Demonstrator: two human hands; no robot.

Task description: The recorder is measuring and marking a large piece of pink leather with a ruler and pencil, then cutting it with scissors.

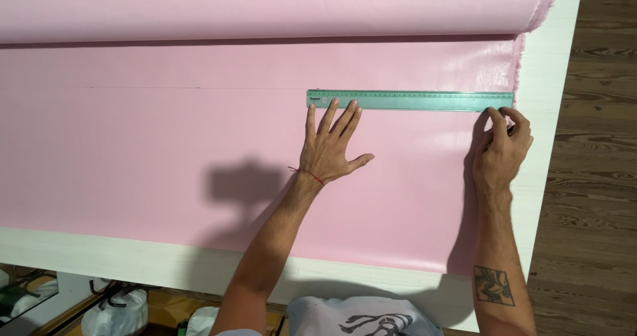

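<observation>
Head view: green ruler (410, 100) lies on the pink sheet (166, 157), long axis left-right, directly beyond the fingertips of both hands. Left hand (328, 150) is spread flat, fingertips pressing the ruler's left end; right hand (502, 143) is curled at its right end, nearer the sheet's frayed edge. Whether the right fingers pinch something is hidden.
</observation>
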